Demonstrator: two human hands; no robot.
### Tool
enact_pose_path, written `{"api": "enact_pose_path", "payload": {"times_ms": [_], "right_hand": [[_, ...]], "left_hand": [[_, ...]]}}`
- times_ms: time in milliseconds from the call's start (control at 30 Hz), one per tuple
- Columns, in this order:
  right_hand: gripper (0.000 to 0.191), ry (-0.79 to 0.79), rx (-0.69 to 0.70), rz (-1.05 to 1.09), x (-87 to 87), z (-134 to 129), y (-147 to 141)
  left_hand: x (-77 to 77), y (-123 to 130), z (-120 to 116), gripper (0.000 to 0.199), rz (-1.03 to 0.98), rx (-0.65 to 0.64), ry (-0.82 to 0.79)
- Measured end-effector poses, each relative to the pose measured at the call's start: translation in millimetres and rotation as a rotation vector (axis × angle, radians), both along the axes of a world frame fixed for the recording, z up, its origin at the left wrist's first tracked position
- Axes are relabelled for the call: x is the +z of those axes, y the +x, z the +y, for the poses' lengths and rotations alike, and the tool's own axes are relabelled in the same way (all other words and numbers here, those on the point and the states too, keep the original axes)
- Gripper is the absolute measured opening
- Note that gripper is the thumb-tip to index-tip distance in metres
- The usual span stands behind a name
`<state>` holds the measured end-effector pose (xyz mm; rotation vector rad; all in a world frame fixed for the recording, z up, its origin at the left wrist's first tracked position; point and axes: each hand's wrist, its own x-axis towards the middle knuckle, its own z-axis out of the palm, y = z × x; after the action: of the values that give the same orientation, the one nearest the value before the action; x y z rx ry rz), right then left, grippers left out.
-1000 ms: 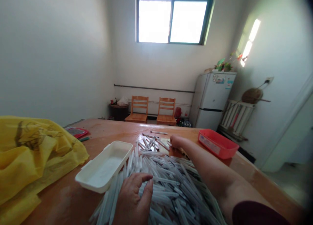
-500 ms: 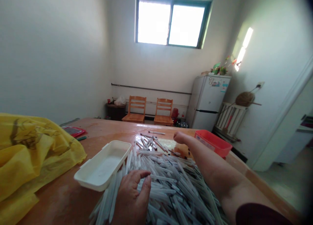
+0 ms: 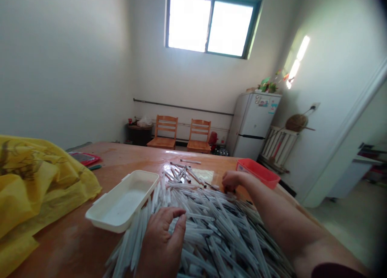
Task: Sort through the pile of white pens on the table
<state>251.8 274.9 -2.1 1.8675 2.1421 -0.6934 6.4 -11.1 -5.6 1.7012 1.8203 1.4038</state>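
A big heap of thin white plastic tubes [image 3: 217,233] with dark tips covers the near part of the table. My left hand [image 3: 161,235] rests on its near side, fingers curved and apart over the tubes, holding none that I can see. My right hand [image 3: 231,180] sits at the far edge of the heap, fingers curled. Whether it holds a tube is hidden. Several loose tubes [image 3: 181,174] lie scattered just left of it, beside a pale square sheet [image 3: 203,175]. A white rectangular tray [image 3: 121,207] stands left of the heap.
The orange wooden table [image 3: 75,157] also bears a crumpled yellow plastic bag [image 3: 30,181] at left, a red flat object [image 3: 83,158] behind it, and a red plastic tray [image 3: 258,174] at far right. Chairs [image 3: 165,132] and a refrigerator [image 3: 250,125] stand beyond.
My right hand has moved right and nearer along the heap's far edge, its fingers curling down. The whole view has shifted left and tilted slightly. My left hand stays on the tubes.
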Motion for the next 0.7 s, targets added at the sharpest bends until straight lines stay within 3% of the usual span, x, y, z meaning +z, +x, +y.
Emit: {"api": "enact_pose_path", "payload": {"times_ms": [100,433,700], "right_hand": [[0.033,-0.110,-0.043,-0.008,-1.3,2,9],[0.031,-0.158,-0.117,0.095,-4.2,-8,29],[0.032,-0.132,-0.078,0.190,-2.9,-4,11]], "left_hand": [[-0.9,0,0,0.028,-0.012,-0.007,-0.006],[-0.6,0,1,0.029,-0.032,0.001,-0.025],[1.5,0,2,0.031,-0.043,0.009,-0.049]]}}
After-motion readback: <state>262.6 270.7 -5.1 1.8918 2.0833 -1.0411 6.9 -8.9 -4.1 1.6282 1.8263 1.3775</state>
